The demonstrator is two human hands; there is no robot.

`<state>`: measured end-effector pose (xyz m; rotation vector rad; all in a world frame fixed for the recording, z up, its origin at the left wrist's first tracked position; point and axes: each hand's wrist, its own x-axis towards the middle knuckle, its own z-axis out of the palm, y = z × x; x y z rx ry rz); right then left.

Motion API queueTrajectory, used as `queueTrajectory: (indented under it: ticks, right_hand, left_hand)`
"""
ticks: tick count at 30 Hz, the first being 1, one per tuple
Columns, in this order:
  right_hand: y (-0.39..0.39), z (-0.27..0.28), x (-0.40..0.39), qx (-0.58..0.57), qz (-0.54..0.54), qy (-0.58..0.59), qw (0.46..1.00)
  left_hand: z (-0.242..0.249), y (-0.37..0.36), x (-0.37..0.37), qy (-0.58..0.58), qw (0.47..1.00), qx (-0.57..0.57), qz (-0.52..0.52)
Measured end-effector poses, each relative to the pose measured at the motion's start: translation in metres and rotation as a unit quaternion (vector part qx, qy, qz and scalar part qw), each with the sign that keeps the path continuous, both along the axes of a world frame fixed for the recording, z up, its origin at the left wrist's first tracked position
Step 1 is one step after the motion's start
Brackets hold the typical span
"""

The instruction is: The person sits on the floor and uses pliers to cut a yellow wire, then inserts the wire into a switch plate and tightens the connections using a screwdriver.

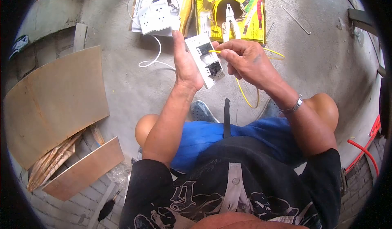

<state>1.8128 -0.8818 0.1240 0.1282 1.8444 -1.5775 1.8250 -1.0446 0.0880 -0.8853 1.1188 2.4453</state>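
My left hand (186, 68) grips a white outlet plate (209, 79) along its left side, with the back facing up. Two black socket modules (213, 68) show in it. Between thumb and fingers, my right hand (245, 59) pinches a yellow wire (215, 51), its end right at the upper module. That wire loops below my right hand and also runs off to the right. Beyond the plate, pliers (230, 23) with white handles lie on a yellow wire box (256, 27). Left of them, white outlet plates (157, 17) rest on a white box (141, 2).
A white cable (157, 55) curls over the concrete floor (130, 76) left of my hands. A thin metal rod (296, 20) lies at the upper right. Wooden boards (61, 102) stand at the left, and a red hose (365, 151) is at the right edge.
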Motion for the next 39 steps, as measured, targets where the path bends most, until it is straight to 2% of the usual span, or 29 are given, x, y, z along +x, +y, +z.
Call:
queueTrajectory:
  ticks: [1, 5, 8, 13, 15, 20, 22, 25, 26, 33, 39]
  right_hand:
    - [0.0, 0.001, 0.001, -0.027, -0.01, -0.033, 0.999]
    - [0.001, -0.002, 0.005, -0.055, -0.024, -0.026, 0.998]
    - [0.006, -0.004, 0.004, -0.102, -0.041, -0.065, 0.992]
    - [0.013, 0.007, 0.006, -0.075, -0.066, -0.081, 0.992]
    - [0.02, 0.003, 0.007, 0.009, 0.059, -0.016, 0.998]
    - [0.022, -0.003, 0.021, 0.016, 0.043, 0.018, 0.999]
    - [0.023, -0.005, 0.026, 0.061, 0.078, 0.098, 0.99]
    - [0.024, -0.005, 0.031, 0.062, 0.109, 0.106, 0.986]
    - [0.022, -0.004, 0.034, 0.05, 0.06, 0.111, 0.991]
    - [0.025, -0.002, 0.037, 0.034, 0.062, 0.154, 0.986]
    - [0.021, 0.002, 0.035, 0.012, -0.017, 0.137, 0.99]
  left_hand:
    - [0.002, 0.0, 0.0, -0.005, 1.0, 0.019, 0.005]
    - [-0.005, -0.005, 0.003, -0.023, 0.998, 0.047, -0.026]
    - [0.0, -0.005, 0.001, -0.028, 0.994, 0.1, -0.038]
    - [-0.011, -0.02, 0.004, -0.061, 0.997, 0.04, -0.04]
    - [-0.013, -0.022, 0.006, -0.053, 0.997, 0.038, -0.045]
    - [-0.027, -0.03, 0.01, -0.036, 0.997, 0.053, -0.051]
    - [-0.031, -0.032, 0.009, -0.039, 0.997, 0.051, -0.053]
    - [-0.031, -0.029, 0.01, -0.047, 0.996, 0.047, -0.055]
    - [-0.03, -0.027, 0.01, -0.054, 0.996, 0.046, -0.055]
    - [-0.027, -0.017, 0.01, -0.06, 0.996, 0.044, -0.046]
    - [-0.022, -0.009, 0.011, 0.019, 0.996, 0.025, -0.087]
